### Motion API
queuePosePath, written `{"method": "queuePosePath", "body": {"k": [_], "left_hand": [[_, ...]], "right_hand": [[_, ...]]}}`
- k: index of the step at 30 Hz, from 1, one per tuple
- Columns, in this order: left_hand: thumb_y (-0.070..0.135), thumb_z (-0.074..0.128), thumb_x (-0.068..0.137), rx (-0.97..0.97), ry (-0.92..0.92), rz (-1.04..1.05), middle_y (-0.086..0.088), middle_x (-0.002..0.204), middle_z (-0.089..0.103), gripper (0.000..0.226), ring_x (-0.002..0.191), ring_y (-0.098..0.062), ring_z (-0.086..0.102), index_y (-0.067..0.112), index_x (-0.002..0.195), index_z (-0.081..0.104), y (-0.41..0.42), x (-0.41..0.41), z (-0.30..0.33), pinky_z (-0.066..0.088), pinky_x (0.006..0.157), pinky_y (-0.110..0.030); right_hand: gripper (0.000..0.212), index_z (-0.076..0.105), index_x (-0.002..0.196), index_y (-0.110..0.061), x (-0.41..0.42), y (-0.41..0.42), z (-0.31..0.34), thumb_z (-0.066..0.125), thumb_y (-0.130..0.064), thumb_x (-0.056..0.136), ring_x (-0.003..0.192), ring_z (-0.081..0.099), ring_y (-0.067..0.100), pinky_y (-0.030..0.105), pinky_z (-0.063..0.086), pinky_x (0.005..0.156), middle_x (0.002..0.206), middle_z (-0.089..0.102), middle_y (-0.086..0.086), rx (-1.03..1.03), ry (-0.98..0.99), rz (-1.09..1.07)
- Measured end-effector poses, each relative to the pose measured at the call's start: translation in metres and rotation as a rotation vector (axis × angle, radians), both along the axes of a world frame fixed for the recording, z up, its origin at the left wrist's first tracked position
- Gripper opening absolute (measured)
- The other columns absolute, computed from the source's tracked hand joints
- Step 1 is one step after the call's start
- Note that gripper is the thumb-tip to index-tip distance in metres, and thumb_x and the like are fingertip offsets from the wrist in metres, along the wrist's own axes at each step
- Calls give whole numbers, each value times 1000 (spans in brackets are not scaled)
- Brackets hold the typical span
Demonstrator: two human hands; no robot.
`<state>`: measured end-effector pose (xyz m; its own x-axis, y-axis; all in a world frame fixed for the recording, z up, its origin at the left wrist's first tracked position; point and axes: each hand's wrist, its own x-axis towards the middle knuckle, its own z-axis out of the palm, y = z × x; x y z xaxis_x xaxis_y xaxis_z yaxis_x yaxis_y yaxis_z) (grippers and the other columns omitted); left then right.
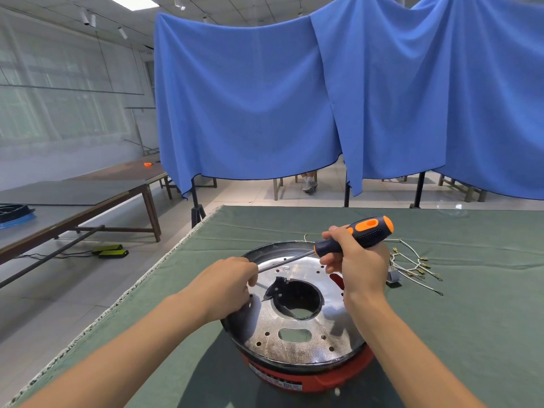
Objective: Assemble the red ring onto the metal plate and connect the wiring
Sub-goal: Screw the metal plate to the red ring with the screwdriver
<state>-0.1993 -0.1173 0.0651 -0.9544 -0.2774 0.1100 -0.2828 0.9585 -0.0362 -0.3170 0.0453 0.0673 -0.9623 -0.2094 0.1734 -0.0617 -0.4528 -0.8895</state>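
With the metal plate (297, 334) already seated on the red ring (312, 378) on the table (471, 319), the right hand (357, 260) grips a screwdriver (353, 240) whose tip the left hand (226, 285) pinches, fastening seemingly underway, while the wiring (415, 265) lies unconnected beside it.

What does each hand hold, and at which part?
The right hand grips the screwdriver by its handle. The left hand pinches near the tip of the shaft, over the metal plate.
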Motion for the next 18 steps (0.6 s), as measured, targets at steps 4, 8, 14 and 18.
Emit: {"method": "queuePosePath", "body": {"k": [4,8,14,18], "left_hand": [[10,49,88,-45,14,19,-1,106,55,17,97,-24,55,13,93,64,4,0,-3,40,75,-29],[7,52,80,152,107,75,1,92,62,18,89,-20,59,15,80,68,7,-1,-4,45,71,-24],[-8,54,75,559,273,188,0,58,65,27,54,-16,67,13,67,68,4,-2,2,59,58,-30],[-1,56,85,463,369,184,-5,72,69,20,62,-18,68,11,76,69,3,-4,-5,59,67,-36]], "right_hand": [[25,67,56,-15,0,0,0,68,-7,80,34,53,16,21,41,35,59,69,6,-3,-9,-3],[19,66,62,-9,0,1,0,67,-6,81,34,52,14,21,40,34,60,69,5,-1,-20,-2],[14,64,68,-5,-2,0,-1,66,-5,81,34,51,15,21,39,34,61,69,5,-2,-31,-1],[13,63,69,-4,-3,0,-1,66,-5,81,34,51,15,21,39,34,62,70,6,-6,-34,0]]}}
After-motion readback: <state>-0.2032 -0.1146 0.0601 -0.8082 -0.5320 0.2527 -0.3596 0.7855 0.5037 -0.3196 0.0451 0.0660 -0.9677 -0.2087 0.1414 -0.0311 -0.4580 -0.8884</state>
